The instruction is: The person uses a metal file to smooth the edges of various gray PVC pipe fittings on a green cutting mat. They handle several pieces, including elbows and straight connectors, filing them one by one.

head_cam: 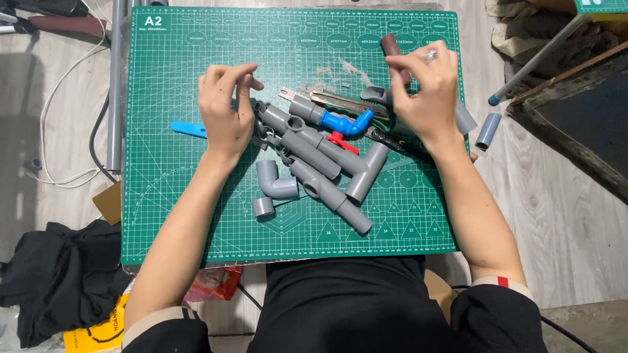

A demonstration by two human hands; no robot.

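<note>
Fingers (235, 80) of our left hand (225, 110) pinch together on nothing we can make out; our right hand (426, 89) grips one dark red-brown cylinder (394, 52). On the green cutting mat (189, 202) we count one grey plastic elbow (274, 181) and one blue fitting (345, 122).

We see even, soft daylight on the green mat (190, 222), faint shadows beneath our arms, sharp focus, slight edge distortion.

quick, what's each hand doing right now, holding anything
Left hand: fingers curled, hovering over the grey pipe assembly; whether it pinches anything cannot be told.
Right hand: closed on a dark brown cylinder.
</note>
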